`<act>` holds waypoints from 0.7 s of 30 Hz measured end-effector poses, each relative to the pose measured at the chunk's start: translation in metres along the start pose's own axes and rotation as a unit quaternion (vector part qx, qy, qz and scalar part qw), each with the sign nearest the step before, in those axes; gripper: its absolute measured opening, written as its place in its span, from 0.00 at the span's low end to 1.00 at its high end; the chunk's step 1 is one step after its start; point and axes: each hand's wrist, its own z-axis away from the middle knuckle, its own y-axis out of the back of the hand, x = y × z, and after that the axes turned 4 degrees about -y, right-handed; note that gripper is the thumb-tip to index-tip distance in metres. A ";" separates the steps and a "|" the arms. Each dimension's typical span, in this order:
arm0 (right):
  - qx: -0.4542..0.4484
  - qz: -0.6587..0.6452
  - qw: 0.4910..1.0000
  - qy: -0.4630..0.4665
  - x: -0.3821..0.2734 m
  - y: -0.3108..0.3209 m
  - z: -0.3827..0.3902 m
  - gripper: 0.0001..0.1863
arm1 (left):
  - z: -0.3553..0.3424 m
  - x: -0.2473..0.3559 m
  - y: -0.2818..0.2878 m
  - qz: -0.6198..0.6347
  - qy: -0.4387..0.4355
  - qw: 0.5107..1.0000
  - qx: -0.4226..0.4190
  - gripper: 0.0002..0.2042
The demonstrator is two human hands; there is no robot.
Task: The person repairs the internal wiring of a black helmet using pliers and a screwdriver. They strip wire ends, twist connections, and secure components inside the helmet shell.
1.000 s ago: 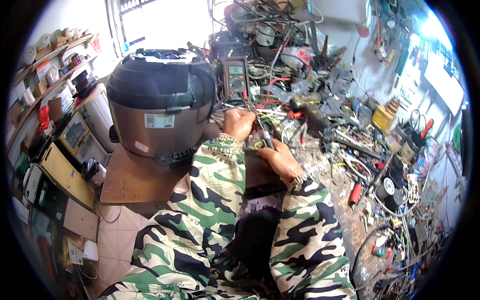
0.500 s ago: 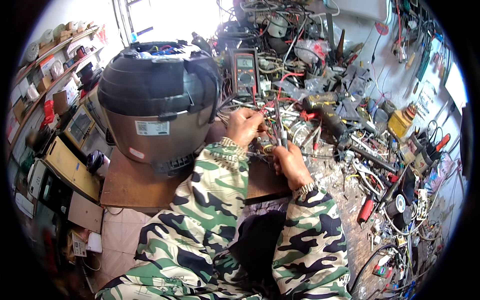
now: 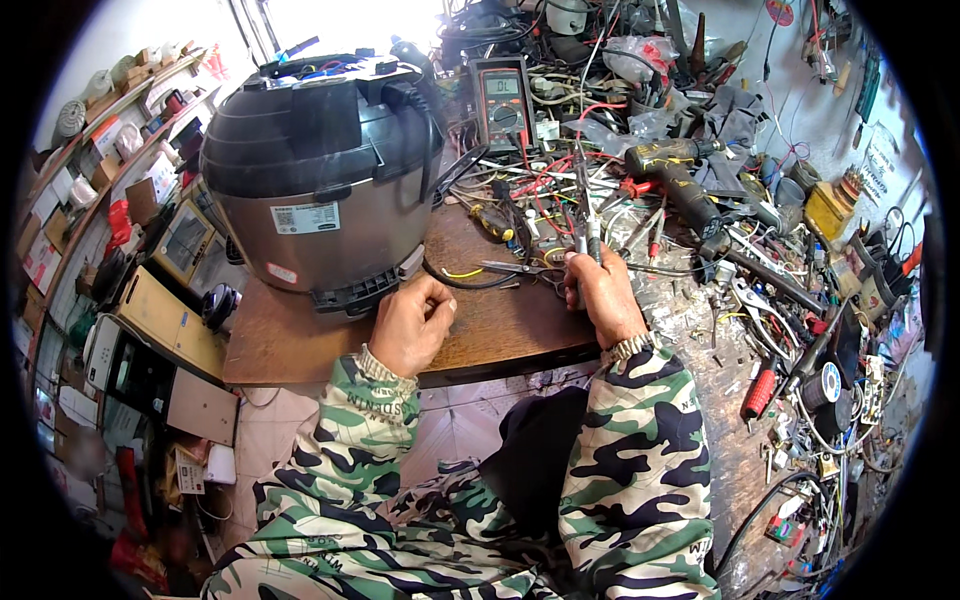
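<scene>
My left hand (image 3: 412, 325) is closed in a pinch near the bench's front edge, below the electric cooker (image 3: 330, 240); whether anything is between its fingers is hidden. In my right hand (image 3: 605, 295) are slim pliers (image 3: 583, 205) with grey handles, their long jaws pointing away from me. The cooker has a black upper part and a brown-grey lower body, with coloured wires showing at its top. A black cord (image 3: 470, 283) lies between it and my right hand. Scissors (image 3: 520, 267) rest on the wood just left of that hand.
A multimeter (image 3: 503, 105) with a lit screen stands behind the cooker's right side. Loose wires, a drill (image 3: 690, 205), a red-handled tool (image 3: 760, 390) and a solder spool (image 3: 829, 382) crowd the right. Shelves (image 3: 110, 135) line the left wall.
My left hand has drawn back toward me and left, away from the pliers. My right hand has shifted slightly right with the pliers. The scissors and black cord now show. The view has shifted.
</scene>
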 end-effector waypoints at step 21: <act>0.014 0.034 0.999 0.019 -0.004 0.002 0.008 0.10 | -0.055 0.014 -0.047 -0.162 -0.248 0.955 -0.019 0.06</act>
